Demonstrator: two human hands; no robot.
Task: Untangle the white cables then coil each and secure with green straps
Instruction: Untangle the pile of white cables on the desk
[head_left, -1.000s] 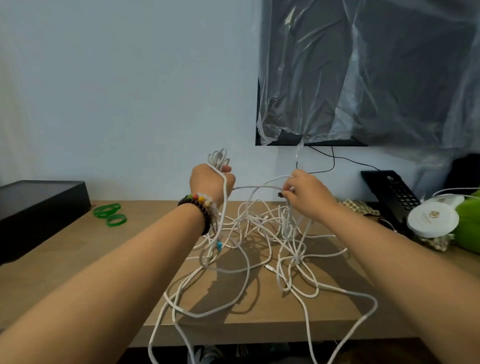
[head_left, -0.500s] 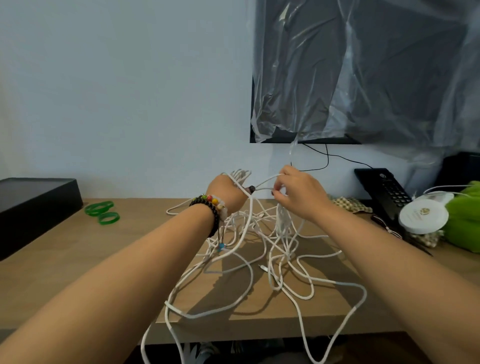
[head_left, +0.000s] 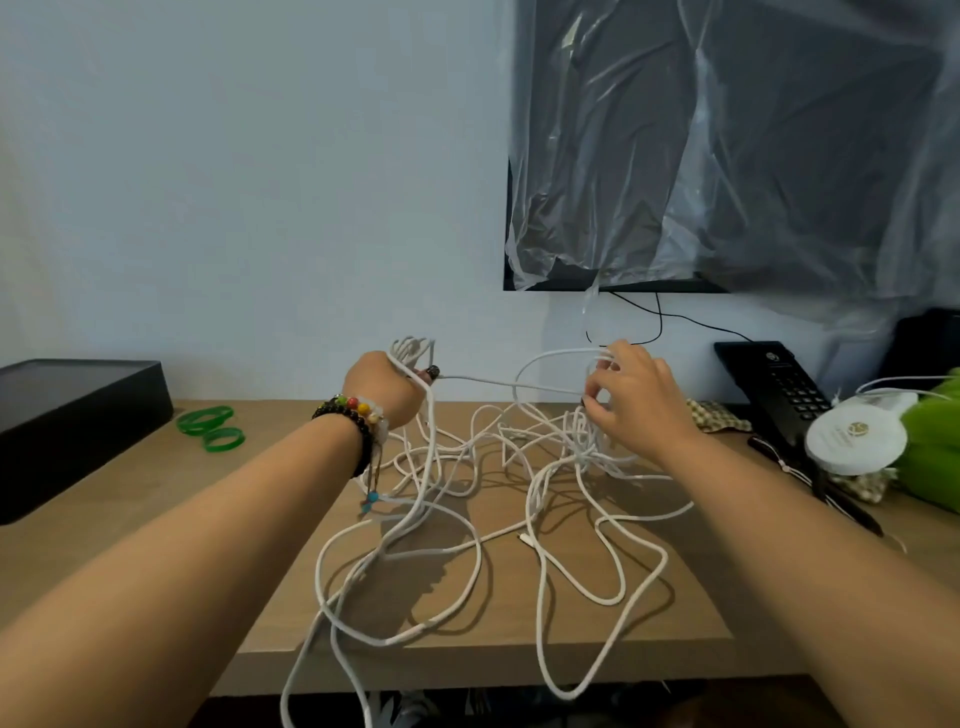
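Observation:
A tangle of white cables (head_left: 467, 519) sprawls over the wooden table (head_left: 130, 509), and some loops hang past its front edge. My left hand (head_left: 384, 387), with a beaded bracelet at the wrist, is closed around a small bundle of coiled cable loops that stick up above the fist. One strand runs taut from that fist to my right hand (head_left: 631, 397), which pinches it at the fingertips with a loop arching over the fingers. Two green straps (head_left: 210, 426) lie on the table at the left, apart from the cables.
A black box (head_left: 67, 415) stands at the left table edge. At the right are a black desk phone (head_left: 779, 395), a white round lid (head_left: 854, 439) and a green soft object (head_left: 935, 447). A plastic-covered dark screen (head_left: 727, 145) hangs on the wall above.
My hands have moved apart since half a second ago, and the strand between them is drawn out longer and taut. The right hand has shifted to the right.

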